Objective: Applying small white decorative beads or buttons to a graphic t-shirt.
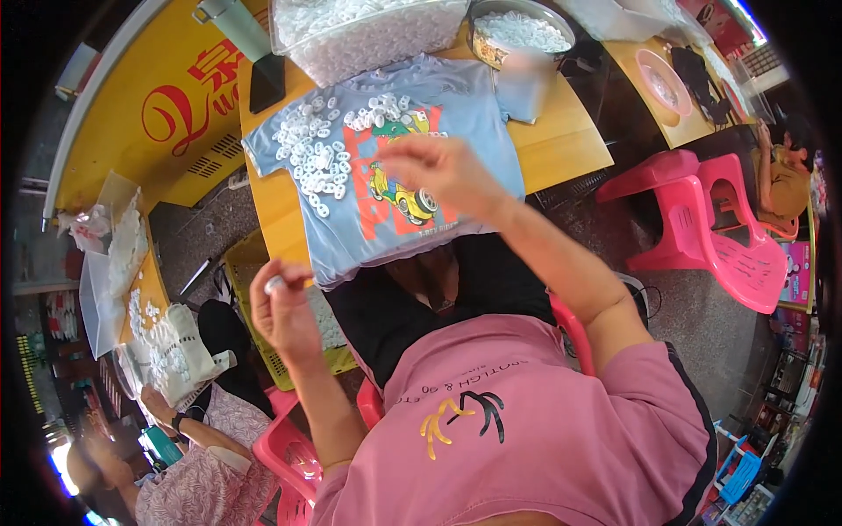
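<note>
My left hand [285, 311] is raised left of my lap, off the table's near edge, its fingers closed round a small white plastic piece [274, 283]. My right hand [452, 180] hovers above the printed front of a light blue T-shirt [474, 105] spread on the table. Motion smears its fingertips, so whether they hold anything does not show. Left of that hand, a loose pile of small white oval pieces with holes [307, 145] lies on the shirt. A smaller cluster of white pieces [379, 112] sits near the shirt's collar.
Behind the shirt stand a clear bin of white pieces [368, 44] and a round tin [491, 51], with a pale blur before it. A bottle [237, 31] and dark phone [267, 83] are far left. Pink chairs [702, 215] stand right. Other people sit at both sides.
</note>
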`<action>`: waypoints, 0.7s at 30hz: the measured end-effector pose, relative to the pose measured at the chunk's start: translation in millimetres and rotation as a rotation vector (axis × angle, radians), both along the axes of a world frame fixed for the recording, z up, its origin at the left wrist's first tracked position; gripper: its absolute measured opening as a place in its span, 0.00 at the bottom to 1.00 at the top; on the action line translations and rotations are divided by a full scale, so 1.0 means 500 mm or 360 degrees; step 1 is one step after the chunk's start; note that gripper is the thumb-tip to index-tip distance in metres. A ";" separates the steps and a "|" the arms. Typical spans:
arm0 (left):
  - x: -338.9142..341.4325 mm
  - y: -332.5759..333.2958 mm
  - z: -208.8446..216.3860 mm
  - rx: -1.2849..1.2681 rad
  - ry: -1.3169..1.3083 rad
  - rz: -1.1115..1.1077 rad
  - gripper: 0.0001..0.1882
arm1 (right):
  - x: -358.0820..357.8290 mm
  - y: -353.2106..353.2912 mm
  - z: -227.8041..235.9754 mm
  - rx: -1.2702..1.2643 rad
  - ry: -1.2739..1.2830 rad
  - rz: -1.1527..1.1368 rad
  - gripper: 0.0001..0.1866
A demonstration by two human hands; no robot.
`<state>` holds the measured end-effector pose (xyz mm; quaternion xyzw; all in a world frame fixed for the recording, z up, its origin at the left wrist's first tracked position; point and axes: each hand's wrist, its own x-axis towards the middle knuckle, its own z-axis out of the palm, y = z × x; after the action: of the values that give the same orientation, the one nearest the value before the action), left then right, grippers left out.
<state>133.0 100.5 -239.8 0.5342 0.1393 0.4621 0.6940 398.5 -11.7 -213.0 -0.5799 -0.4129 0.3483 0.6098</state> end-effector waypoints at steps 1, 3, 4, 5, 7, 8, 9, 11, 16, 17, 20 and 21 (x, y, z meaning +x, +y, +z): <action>-0.029 0.012 0.000 0.0018 0.0087 0.0115 0.17 | 0.046 0.004 -0.010 -0.0028 -0.0298 -0.0216 0.13; -0.078 0.018 0.009 -0.0038 0.0470 0.0386 0.17 | 0.130 0.006 -0.026 -0.0099 -0.0826 -0.0533 0.11; -0.104 0.027 -0.004 -0.0058 0.0753 0.0498 0.19 | 0.169 0.003 -0.036 -0.0144 -0.1057 -0.0639 0.12; -0.134 0.040 -0.026 -0.0078 0.1037 0.0612 0.20 | 0.201 0.003 -0.045 -0.0143 -0.1059 -0.0637 0.12; -0.196 0.063 -0.086 -0.0013 0.1446 0.0683 0.24 | 0.244 0.012 -0.059 -0.0300 -0.1254 -0.0643 0.12; -0.228 0.074 -0.130 0.0176 0.1547 0.0734 0.26 | 0.250 0.023 -0.062 -0.0293 -0.1254 -0.0633 0.12; -0.261 0.083 -0.168 0.0307 0.1793 0.0759 0.27 | 0.256 0.031 -0.065 -0.0326 -0.1361 -0.0573 0.12; -0.280 0.072 -0.205 0.0232 0.1771 0.0759 0.27 | 0.269 0.045 -0.075 -0.0362 -0.1469 -0.0521 0.11; -0.229 0.042 -0.197 0.0219 0.1746 0.0668 0.24 | 0.268 0.077 -0.094 -0.0318 -0.1802 -0.0369 0.10; -0.212 0.035 -0.188 0.0207 0.1685 0.0641 0.22 | 0.266 0.080 -0.093 -0.0315 -0.1804 -0.0369 0.10; -0.168 0.012 -0.142 0.0523 0.1650 0.0650 0.18 | 0.252 0.085 -0.088 -0.0314 -0.1955 -0.0395 0.08; -0.158 0.005 -0.125 0.0527 0.1648 0.0655 0.18 | 0.249 0.087 -0.088 -0.0266 -0.2040 -0.0390 0.07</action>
<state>54.2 102.8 -302.3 0.7540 0.4874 0.2815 0.3386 522.8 32.0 -256.9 -0.7607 -0.5970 -0.1071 0.2313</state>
